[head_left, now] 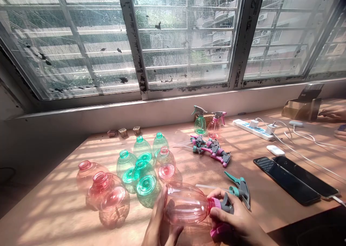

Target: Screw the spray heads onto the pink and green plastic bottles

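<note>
A clear pink spray bottle (186,204) lies on its side in the air between my hands, its base to the left. My left hand (159,217) is wrapped round the base end. At the neck, my right hand (232,213) grips the pink-and-grey spray head (216,203), whose collar sits against the bottle's mouth; I cannot tell how tightly it is screwed on. Just beyond my right hand lies a green-and-grey spray head (240,189) with its tube pointing left. Open green bottles (146,184) and pink bottles (113,202) stand to the left.
A pile of spray heads (212,148) lies farther back, before two assembled spray bottles (200,123). On the right are two phones (286,181), a white earbud case (275,150) and a power strip (252,129) with cables. Another person's hand (333,112) shows at the far right.
</note>
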A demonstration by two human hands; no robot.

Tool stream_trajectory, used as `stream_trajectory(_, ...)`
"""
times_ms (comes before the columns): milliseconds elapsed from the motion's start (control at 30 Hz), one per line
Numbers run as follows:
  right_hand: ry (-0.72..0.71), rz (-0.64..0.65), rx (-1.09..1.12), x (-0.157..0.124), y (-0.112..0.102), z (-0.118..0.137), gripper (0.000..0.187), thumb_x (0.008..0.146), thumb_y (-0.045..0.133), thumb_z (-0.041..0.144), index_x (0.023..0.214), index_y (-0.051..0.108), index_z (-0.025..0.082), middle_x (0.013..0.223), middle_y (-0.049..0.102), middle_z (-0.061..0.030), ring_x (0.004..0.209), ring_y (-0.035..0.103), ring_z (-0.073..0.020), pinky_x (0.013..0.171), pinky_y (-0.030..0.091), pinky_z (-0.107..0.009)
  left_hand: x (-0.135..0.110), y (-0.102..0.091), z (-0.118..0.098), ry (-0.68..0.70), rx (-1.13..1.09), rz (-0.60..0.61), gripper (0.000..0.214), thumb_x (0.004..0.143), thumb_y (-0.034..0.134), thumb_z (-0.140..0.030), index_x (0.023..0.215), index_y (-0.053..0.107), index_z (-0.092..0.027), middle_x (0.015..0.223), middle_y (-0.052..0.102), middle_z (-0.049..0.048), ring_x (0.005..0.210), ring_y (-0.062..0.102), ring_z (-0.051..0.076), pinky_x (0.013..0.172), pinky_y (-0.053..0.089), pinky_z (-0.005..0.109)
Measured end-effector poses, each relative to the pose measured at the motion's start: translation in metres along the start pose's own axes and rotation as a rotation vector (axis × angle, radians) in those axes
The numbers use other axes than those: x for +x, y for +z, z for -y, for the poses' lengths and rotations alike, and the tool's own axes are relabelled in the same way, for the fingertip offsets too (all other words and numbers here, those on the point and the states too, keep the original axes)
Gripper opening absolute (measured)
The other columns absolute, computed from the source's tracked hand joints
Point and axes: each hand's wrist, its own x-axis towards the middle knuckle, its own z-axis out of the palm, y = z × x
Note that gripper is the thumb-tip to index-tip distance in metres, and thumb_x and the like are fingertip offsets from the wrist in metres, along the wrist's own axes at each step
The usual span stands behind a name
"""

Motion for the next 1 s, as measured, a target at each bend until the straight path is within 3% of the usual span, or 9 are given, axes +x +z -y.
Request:
stream_trajectory(200,-0.007,-0.009,-0.033,-0.002,0.001,-0.002,0.053,0.074,0.092,0.053,0.102,0.062,0.020,0.065,0.077,-0.0005,0.057,0.076,-0.0211,0.057,0.060,-0.030,-0.001,-0.003,0.001,0.014,0.003,0.041,0.083,0.096,0.064,-0.063,0.166,0.027,-0.039,0.175,0.032,0.0052,0.157,0.034,0.041,0.131,0.020,0.058)
stream_trajectory(333,-0.047,-0.033,-0.089,-0.001,0.002,-0.002,0.050,0.073,0.091,0.054,0.098,0.065,0.020,0.066,0.075,0.0007,0.058,0.075,-0.0202,0.059,0.060,-0.030,0.001,-0.004,0.001,-0.008,0.015,0.019,0.077,0.097,0.063,-0.061,0.164,0.031,-0.041,0.177,0.025,0.0024,0.158,0.033,0.039,0.130,0.026,0.056)
stream_trajectory(433,-0.041,-0.042,-0.078,0.000,0.000,-0.003,0.050,0.074,0.090,0.055,0.099,0.064,0.020,0.064,0.075,0.0007,0.057,0.074,-0.0203,0.058,0.059,-0.029,0.003,0.000,0.000,0.006,0.006,0.007,0.073,0.099,0.061,-0.060,0.163,0.032,-0.042,0.176,0.028,0.0002,0.160,0.028,0.037,0.130,0.028,0.054)
stream_trajectory(567,-0.020,-0.001,-0.013,0.000,0.000,-0.003,0.051,0.076,0.089,0.055,0.101,0.062,0.020,0.061,0.075,0.0003,0.054,0.073,-0.0197,0.055,0.057,-0.028,0.002,0.001,0.001,-0.024,-0.051,0.050,0.076,0.098,0.061,-0.062,0.164,0.025,-0.047,0.176,0.027,-0.0010,0.156,0.038,0.038,0.129,0.028,0.056)
stream_trajectory(767,-0.043,-0.023,-0.068,-0.001,0.001,-0.001,0.050,0.070,0.095,0.051,0.096,0.067,0.019,0.070,0.076,0.0005,0.062,0.073,-0.0183,0.062,0.061,-0.029,-0.002,-0.008,0.009,-0.017,0.011,0.079,0.083,0.096,0.062,-0.064,0.166,0.025,-0.040,0.177,0.024,0.0043,0.158,0.032,0.042,0.130,0.017,0.061)
stream_trajectory(1000,0.004,0.017,0.018,0.001,-0.003,-0.003,0.051,0.078,0.089,0.054,0.104,0.060,0.021,0.060,0.075,0.0017,0.051,0.072,-0.0182,0.055,0.058,-0.028,0.003,-0.001,-0.004,0.059,0.038,0.094,0.078,0.101,0.058,-0.057,0.166,0.014,-0.050,0.176,0.027,-0.0015,0.159,0.032,0.037,0.129,0.023,0.061)
